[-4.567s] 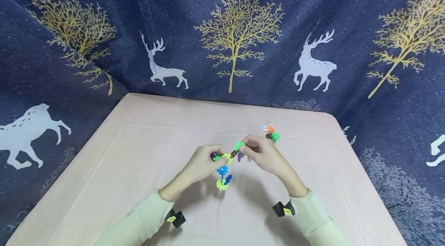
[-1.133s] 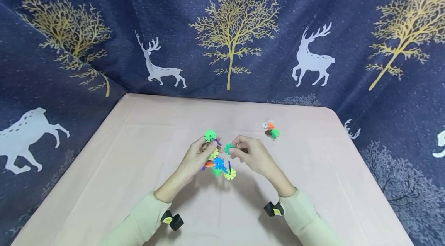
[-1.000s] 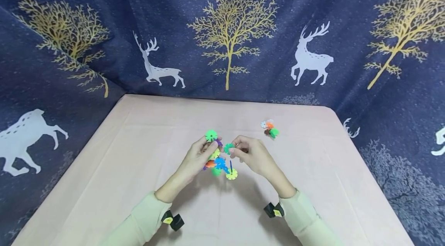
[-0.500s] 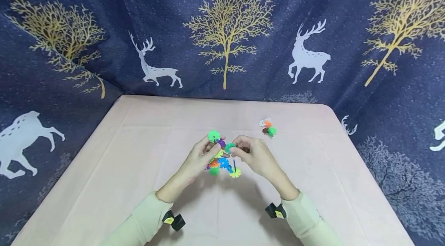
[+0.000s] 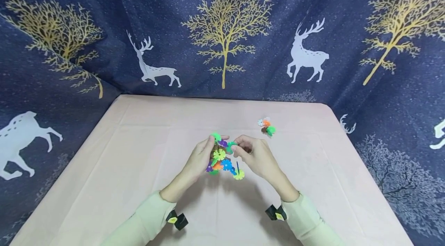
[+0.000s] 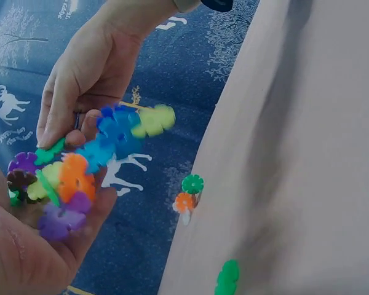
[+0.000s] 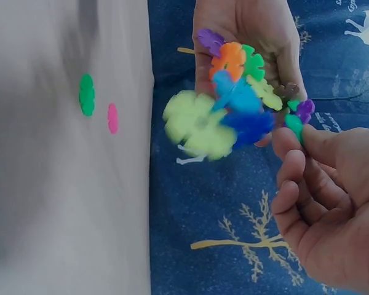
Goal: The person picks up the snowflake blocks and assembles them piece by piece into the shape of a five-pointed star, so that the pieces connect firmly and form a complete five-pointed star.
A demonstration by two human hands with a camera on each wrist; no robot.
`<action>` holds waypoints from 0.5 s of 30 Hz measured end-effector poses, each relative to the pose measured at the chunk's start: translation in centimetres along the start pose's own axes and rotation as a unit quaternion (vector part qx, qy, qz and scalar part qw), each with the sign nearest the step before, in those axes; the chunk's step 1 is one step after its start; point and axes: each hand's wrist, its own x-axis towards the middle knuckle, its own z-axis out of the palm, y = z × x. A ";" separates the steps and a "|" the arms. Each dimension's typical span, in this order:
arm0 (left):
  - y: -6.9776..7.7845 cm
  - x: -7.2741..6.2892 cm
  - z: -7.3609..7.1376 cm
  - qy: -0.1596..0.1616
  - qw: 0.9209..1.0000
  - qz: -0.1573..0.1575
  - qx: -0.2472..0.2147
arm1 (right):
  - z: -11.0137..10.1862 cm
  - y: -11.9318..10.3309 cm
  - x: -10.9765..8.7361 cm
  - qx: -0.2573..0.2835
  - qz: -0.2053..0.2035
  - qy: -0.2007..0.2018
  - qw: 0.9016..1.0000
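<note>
Several coloured snowflake-shaped plastic discs are slotted together into a branching chain [image 5: 219, 155]. My left hand [image 5: 199, 158] cradles it, the thumb near a bright green disc [image 5: 216, 137] at its top. In the right wrist view the chain's orange disc [image 7: 229, 60] lies over the left palm, and a blurred yellow disc [image 7: 200, 125] hangs towards the table. Between thumb and forefinger my right hand [image 5: 260, 158] pinches a darker green disc [image 5: 231, 146]. That disc meets a purple disc [image 5: 223, 143] of the chain; whether they interlock I cannot tell.
On the pink-covered table [image 5: 146, 149], a small cluster of white, orange, brown and green discs [image 5: 267, 123] lies beyond the right hand. The right wrist view also shows a loose green disc [image 7: 87, 95] and a pink disc [image 7: 113, 118]. A dark deer-patterned cloth [image 5: 174, 26] stands behind.
The left hand has turned the chain and loosened its thumb from the middle discs. The right hand, earlier at a green disc near brown ones, now holds a darker green disc against the purple one.
</note>
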 end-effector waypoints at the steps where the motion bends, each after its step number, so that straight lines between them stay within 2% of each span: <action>1: 0.0 0.0 0.0 0.002 1.000 -0.001 -0.001 | 0.1 0.0 0.0 0.005 0.000 0.003 1.000; 5: 0.0 0.1 0.1 -0.006 1.000 -0.004 -0.016 | 0.4 0.1 -0.2 0.023 0.000 0.012 1.000; 10: 0.1 0.3 0.0 -0.041 0.998 -0.013 -0.039 | 0.2 0.0 -0.3 0.021 0.003 0.015 1.000; 15: 0.6 0.5 0.0 -0.054 0.998 -0.023 -0.032 | 0.1 0.0 -0.2 0.018 -0.001 0.016 1.000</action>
